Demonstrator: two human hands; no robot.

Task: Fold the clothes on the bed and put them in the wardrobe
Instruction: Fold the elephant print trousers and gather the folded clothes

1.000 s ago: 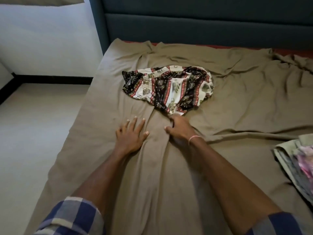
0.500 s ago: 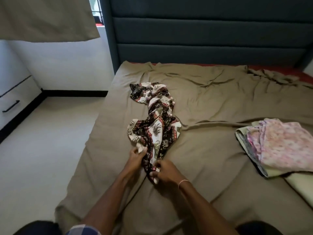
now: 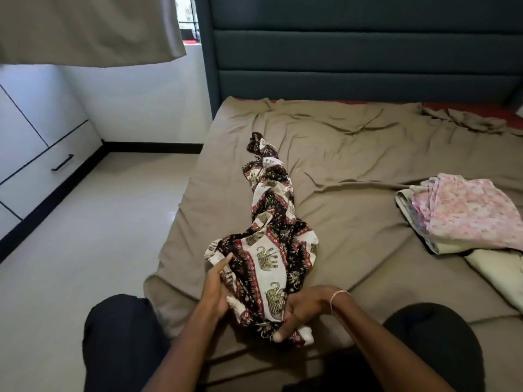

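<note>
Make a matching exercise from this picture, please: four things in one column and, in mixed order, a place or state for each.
1. elephant-print garment
2. pink floral pile
3. brown sheet
4. headboard

a. upright, dark, at the far end
b. lying on the sheet's right part
c. held by left hand and right hand
d. wrinkled, spread under the clothes

Pairs: 1-c, 2-b, 3-d, 4-a

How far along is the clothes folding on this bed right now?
Done: a pink floral piece lies folded at the right side of the sheet. In hand: the left hand and right hand grip the near end of the elephant-print garment, which lies bunched and unfolded. Left: folding it, then putting everything away.
</note>
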